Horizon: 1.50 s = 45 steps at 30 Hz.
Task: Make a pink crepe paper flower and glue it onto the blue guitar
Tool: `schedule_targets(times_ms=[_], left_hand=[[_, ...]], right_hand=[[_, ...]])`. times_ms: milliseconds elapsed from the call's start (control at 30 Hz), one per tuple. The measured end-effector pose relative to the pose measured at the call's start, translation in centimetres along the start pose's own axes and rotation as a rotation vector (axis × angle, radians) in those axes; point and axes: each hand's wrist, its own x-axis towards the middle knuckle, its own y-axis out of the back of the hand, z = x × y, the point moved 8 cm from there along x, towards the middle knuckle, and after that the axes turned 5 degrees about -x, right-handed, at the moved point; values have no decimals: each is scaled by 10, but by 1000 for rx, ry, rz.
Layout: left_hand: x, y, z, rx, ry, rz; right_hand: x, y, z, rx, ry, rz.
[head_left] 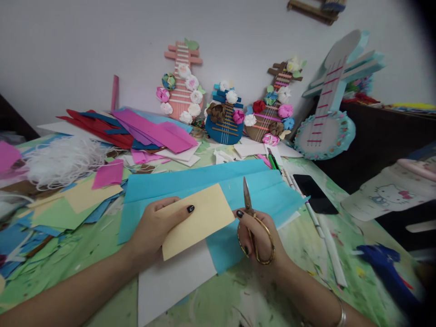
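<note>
My left hand (pixel 155 227) pinches a pale yellow sheet of paper (pixel 200 218), thumb on top and fingers under its left edge. The sheet lies over a wide light blue paper (pixel 204 181) and a white sheet (pixel 173 281). My right hand (pixel 260 240) grips gold-handled scissors (pixel 250 218), fingers through the loops. The blades are together and point away from me, just right of the yellow sheet's right edge.
Craft paper scraps in red, purple, pink, blue and green (pixel 102 150) cover the left of the green table (pixel 238 295). White fluffy fibre (pixel 61 161) lies at far left. Decorated paper guitars (pixel 225 120) lean on the wall. A black phone (pixel 313 193), pens (pixel 327 240) and a printed cup (pixel 384 193) sit to the right.
</note>
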Motion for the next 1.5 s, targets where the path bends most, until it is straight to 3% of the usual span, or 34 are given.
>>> schedule_targets(times_ms=[267,467,733,933,1100,1233,1400,1500], left_hand=[[3,2,-2,46,-26,-22],[11,3,4,40,-205,-116],[15,16,19,297,-341,94],[10,1,23,-64,-268,-135],[7,-8,23,-255,-219,-270],[10,-8,11,-183,-169,-214],[7,-23,-1,-64,-93,-335],[8,-24,-1,-35,-104,-336]], right_hand=[[1,-1,3,27,-31,-16],[5,12,-7,31,12,110],[5,15,-12,105,86,94],[5,7,-11,141,76,-13],[1,1,0,47,-48,16],[-1,0,2,-1,-73,61],[0,3,4,7,-50,81],[1,6,3,19,-31,90]])
